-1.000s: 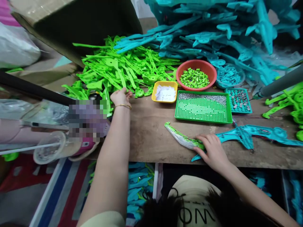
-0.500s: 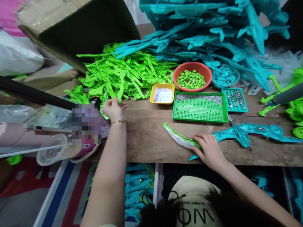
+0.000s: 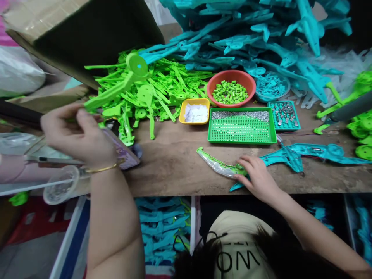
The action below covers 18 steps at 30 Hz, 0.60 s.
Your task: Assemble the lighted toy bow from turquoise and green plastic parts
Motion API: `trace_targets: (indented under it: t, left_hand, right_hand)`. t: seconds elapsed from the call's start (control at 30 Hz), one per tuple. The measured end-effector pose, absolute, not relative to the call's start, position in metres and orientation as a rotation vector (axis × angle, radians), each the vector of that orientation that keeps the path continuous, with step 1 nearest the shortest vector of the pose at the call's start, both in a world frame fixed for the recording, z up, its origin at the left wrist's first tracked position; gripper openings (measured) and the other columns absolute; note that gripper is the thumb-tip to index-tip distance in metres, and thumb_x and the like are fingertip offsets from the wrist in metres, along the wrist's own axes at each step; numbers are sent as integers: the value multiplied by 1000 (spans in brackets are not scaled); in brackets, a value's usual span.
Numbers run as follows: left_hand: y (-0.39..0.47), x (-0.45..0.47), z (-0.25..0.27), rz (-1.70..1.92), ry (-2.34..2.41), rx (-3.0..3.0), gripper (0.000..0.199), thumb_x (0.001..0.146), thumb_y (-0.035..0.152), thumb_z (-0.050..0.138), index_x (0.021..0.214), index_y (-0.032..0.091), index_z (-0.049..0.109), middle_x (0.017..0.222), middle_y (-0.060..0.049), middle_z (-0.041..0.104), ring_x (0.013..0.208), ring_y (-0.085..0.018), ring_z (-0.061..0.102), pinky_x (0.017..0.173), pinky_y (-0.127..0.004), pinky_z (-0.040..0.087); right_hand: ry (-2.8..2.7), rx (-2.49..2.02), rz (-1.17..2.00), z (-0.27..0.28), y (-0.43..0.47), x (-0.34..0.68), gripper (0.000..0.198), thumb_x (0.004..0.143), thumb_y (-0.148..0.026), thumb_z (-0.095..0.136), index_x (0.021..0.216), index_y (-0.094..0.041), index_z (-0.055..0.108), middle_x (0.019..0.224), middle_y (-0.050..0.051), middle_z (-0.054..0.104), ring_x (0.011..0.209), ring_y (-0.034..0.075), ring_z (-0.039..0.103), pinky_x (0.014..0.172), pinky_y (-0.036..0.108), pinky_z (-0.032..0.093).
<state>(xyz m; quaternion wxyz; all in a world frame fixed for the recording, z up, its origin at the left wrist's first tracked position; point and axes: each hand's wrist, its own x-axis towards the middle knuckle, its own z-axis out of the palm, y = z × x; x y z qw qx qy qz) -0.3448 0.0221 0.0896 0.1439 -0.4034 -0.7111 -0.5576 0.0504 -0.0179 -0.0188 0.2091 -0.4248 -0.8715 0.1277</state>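
Note:
My left hand, at the left, is closed on the narrow end of a long green plastic piece. The piece tilts up to the right, its round end raised in front of the pile of green plastic parts. My right hand is wrapped over the right end of a curved green and clear plastic piece at the table's front. That piece lies over a blue plastic bow-shaped body with thin wires; its tip shows beneath my fingers.
Behind stand a yellow bowl of white slips, a red bowl of small green pieces, a green perforated tray with small metal parts, and a teal tray. Blue plastic parts heap up at the back. A cardboard box leans back left.
My left hand has lifted the long green piece off the pile and moved left and nearer with it. My right hand keeps its hold on the curved piece. The view has shifted slightly.

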Motion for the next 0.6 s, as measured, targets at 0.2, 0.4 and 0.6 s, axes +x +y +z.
trace_targets:
  t: [0.2, 0.4, 0.6]
  left_hand:
    - [-27, -287, 80, -1953, -2375, -1991, 15, 74, 18, 74, 89, 16, 74, 69, 1, 68, 62, -12, 66, 62, -25, 53]
    - [-25, -268, 32, -2273, -2782, -2187, 36, 69, 23, 81, 103, 20, 69, 73, -1, 71, 58, -13, 66, 58, -22, 55]
    - [-12, -251, 5, -2570, -2958, -1741, 40, 66, 24, 80, 99, 16, 60, 53, 2, 63, 47, -11, 60, 48, -18, 50]
  right_hand:
    - [-2233, -959, 311, 28, -18, 56, 67, 87, -37, 63, 145, -19, 34, 141, 20, 47, 133, 31, 46, 105, 51, 47]
    - [-2513, -920, 474, 17, -33, 48, 46, 92, -35, 56, 131, -12, 51, 124, 19, 59, 114, 27, 59, 89, 43, 58]
    - [-2546, -908, 383, 7, -39, 45, 59, 88, -46, 60, 131, -6, 50, 121, 23, 60, 111, 31, 59, 87, 47, 58]
